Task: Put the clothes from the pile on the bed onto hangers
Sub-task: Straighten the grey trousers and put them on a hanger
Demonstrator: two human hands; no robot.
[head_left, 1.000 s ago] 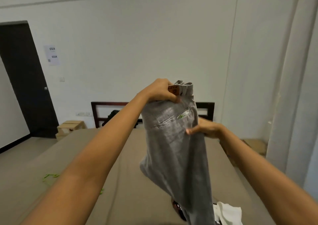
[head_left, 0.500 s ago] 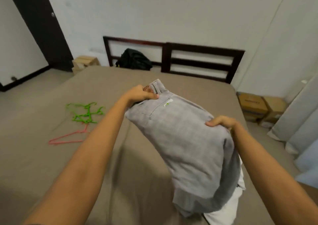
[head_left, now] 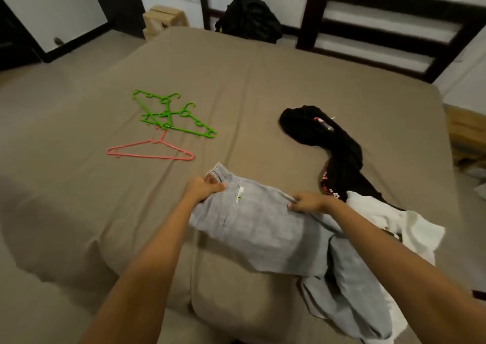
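The grey trousers (head_left: 252, 228) lie flat across the near part of the bed (head_left: 236, 80). The waistband points left, and the legs trail to the right and down toward the near edge in soft folds. The cloth is thin with a fine check. It has a slit back pocket with a small white and green tab, and a brown patch at the waistband.

My left hand (head_left: 202, 188) has its fingers curled round the waistband right at that patch. My right hand (head_left: 307, 201) pinches a ridge of fabric at the far edge of the seat, thumb and fingers closed on it.

A crumpled white garment (head_left: 389, 220) touches the trousers on the right. Beyond it a limp black garment (head_left: 328, 138) with pink and white print snakes away up the bed. Well to the left lies a tangle of thin plastic green hangers (head_left: 171, 114), and a slim pink hanger (head_left: 150, 151) lies flat just nearer, its hook reaching into them.

The sheet is a taut, matte taupe with a few long creases. At the head stands a dark slatted wooden headboard (head_left: 381, 27) with a slumped black bag (head_left: 249, 17) against it. A cardboard box (head_left: 163, 20) sits on the floor by the white wall.
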